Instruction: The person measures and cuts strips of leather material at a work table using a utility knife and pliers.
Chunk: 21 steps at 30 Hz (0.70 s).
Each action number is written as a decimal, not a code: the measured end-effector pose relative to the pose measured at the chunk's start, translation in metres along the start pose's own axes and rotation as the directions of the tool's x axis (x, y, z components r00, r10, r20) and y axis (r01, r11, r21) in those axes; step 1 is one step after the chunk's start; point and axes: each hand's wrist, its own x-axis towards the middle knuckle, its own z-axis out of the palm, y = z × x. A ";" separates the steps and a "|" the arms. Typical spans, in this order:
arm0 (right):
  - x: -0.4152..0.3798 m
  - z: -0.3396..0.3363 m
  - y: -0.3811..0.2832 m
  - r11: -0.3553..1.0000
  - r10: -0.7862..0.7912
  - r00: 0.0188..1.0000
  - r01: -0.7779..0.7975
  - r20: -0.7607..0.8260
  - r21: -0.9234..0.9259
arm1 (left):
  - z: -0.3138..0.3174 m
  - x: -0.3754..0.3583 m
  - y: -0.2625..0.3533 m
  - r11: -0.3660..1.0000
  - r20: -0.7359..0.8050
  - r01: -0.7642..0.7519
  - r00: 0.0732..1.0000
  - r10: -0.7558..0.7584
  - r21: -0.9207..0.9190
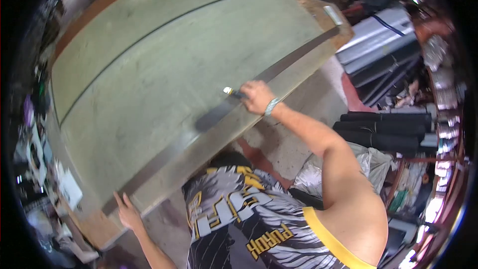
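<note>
Right hand [257,97]: fingers curled tight round dark-handled tool [236,93], pale tip toward upper left. Left hand [129,212]: fingers spread, index at strip's lower-left end. Dark strip [215,116] slants lower left to upper right on table [149,87]. Apparent step: guiding tool along strip; next move calls for strip held straight.
</note>
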 end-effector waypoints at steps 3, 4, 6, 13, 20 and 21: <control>0.002 0.002 0.000 0.997 -0.041 0.995 0.047 -0.091 0.063 | 0.004 0.002 0.000 1.000 0.014 0.020 1.000 -0.021 0.021; 0.000 0.004 0.000 0.996 -0.052 0.991 0.060 -0.126 0.063 | 0.005 0.001 0.001 1.000 -0.003 0.011 1.000 -0.011 -0.009; -0.003 0.011 0.001 0.990 -0.006 0.984 0.030 -0.178 0.136 | 0.011 0.002 -0.002 0.999 -0.009 0.018 1.000 -0.019 -0.033; -0.027 0.019 -0.013 0.977 0.123 0.985 -0.099 -0.124 0.188 | 0.005 0.002 0.003 0.998 -0.004 0.051 0.999 -0.051 0.049; -0.037 0.022 -0.014 0.976 0.151 0.984 -0.133 -0.099 0.171 | 0.004 0.002 0.011 0.991 -0.035 0.136 0.990 -0.136 0.007; -0.037 0.024 -0.013 0.976 0.147 0.984 -0.130 -0.095 0.173 | 0.007 0.002 0.010 0.989 -0.029 0.150 0.988 -0.150 0.005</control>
